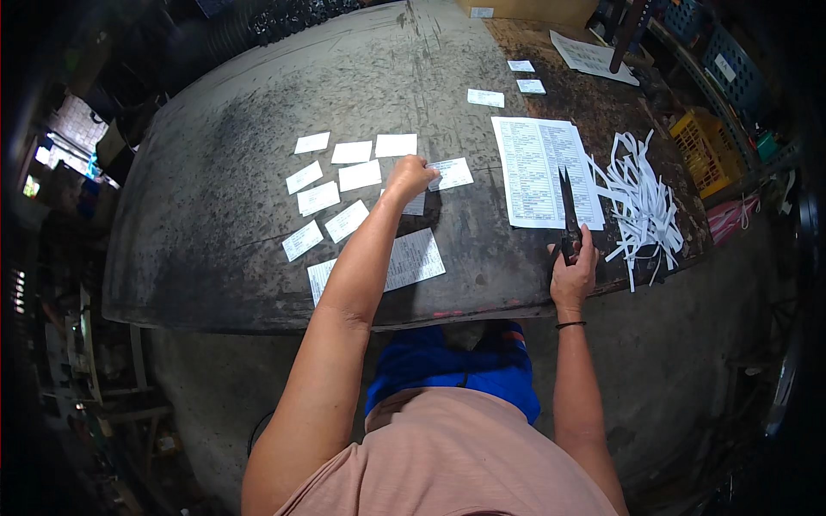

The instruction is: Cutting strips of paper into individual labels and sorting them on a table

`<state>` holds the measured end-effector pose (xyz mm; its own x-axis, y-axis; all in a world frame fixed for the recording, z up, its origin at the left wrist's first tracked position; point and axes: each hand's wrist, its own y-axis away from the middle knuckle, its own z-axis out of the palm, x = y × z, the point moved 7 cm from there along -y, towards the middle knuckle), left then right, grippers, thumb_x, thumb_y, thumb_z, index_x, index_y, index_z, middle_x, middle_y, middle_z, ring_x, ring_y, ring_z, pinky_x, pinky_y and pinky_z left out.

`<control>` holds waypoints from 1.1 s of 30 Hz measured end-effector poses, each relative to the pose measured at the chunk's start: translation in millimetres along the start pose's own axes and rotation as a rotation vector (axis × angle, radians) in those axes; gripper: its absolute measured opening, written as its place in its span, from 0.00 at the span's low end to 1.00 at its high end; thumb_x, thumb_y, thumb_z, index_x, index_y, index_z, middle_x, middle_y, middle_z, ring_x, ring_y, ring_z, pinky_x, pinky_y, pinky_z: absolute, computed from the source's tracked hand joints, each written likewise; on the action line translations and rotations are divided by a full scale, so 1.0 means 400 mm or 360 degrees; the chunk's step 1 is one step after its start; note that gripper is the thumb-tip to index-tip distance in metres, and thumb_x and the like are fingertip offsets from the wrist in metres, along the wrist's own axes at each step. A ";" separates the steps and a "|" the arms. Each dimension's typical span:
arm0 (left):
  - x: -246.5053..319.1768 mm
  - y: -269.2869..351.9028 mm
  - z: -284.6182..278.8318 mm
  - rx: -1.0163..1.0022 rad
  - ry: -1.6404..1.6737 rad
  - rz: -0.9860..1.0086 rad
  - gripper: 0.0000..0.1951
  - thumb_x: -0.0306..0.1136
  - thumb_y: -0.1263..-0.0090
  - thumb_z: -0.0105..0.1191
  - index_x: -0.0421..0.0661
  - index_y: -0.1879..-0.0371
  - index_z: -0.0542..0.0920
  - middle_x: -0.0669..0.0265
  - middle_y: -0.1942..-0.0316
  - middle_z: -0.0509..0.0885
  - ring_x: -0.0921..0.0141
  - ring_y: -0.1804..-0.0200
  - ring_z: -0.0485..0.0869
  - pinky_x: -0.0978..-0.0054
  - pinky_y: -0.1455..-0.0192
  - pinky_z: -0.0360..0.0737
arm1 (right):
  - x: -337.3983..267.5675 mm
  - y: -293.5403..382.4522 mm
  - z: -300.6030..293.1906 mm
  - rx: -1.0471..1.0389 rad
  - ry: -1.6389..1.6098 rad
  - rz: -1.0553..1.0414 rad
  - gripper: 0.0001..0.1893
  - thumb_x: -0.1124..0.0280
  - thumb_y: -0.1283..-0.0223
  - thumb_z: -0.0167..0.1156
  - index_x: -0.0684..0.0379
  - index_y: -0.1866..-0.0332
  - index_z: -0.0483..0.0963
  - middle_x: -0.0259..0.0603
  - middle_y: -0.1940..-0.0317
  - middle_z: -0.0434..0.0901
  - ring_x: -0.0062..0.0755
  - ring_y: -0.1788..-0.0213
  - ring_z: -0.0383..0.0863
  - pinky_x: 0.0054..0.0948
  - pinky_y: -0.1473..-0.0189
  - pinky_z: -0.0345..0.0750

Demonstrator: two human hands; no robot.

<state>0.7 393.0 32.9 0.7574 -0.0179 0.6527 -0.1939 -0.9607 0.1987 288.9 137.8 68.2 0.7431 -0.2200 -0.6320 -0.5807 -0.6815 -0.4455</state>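
My left hand (411, 177) reaches over the table and pinches the left edge of a small printed paper slip (453, 174). Another slip (413, 204) lies partly hidden under that wrist. In my right hand (574, 274) is a pair of black scissors (567, 206), blades pointing away from me. Those blades lie over printed paper sheets (532, 171) marked with rows of boxes. Left of my left hand, several cut slips (355, 175) are spread in loose rows. Nearer to me, my left forearm covers part of a larger printed sheet (416, 259).
A heap of white paper offcut strips (642, 206) sits at the table's right edge. Three small slips or stacks (486, 98) lie farther back. Beyond are a sheet (590, 57), a cardboard box (535, 9) and a dark metal post (629, 39). A yellow crate (703, 151) stands off the right side.
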 end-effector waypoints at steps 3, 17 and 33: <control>0.013 0.005 0.005 0.0046 -0.0081 -0.0012 0.17 0.42 0.40 0.63 0.40 0.62 0.85 0.49 0.61 0.85 0.56 0.54 0.85 0.61 0.51 0.79 | -0.003 -0.001 -0.005 0.0005 0.0004 0.0005 0.36 0.67 0.56 0.74 0.51 0.36 0.68 0.36 0.63 0.74 0.31 0.66 0.77 0.32 0.65 0.76; 0.023 0.091 -0.055 0.0588 -0.0153 0.0261 0.24 0.43 0.39 0.62 0.43 0.50 0.71 0.47 0.56 0.77 0.47 0.51 0.79 0.53 0.50 0.76 | -0.009 0.012 0.014 0.0001 -0.0013 -0.0018 0.36 0.70 0.56 0.74 0.51 0.36 0.69 0.34 0.64 0.73 0.27 0.71 0.74 0.29 0.66 0.75; -0.325 0.549 -0.284 0.0210 -0.0515 -0.0010 0.37 0.52 0.60 0.74 0.43 0.51 0.77 0.55 0.49 0.75 0.56 0.41 0.73 0.60 0.39 0.71 | 0.046 -0.006 0.028 -0.0038 -0.0043 0.0043 0.34 0.66 0.51 0.73 0.48 0.35 0.69 0.35 0.63 0.73 0.29 0.65 0.77 0.32 0.63 0.74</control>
<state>-211.2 215.9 74.5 0.9209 -0.0784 0.3819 -0.1224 -0.9882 0.0922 300.0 143.3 50.7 0.7179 -0.2196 -0.6606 -0.5920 -0.6919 -0.4132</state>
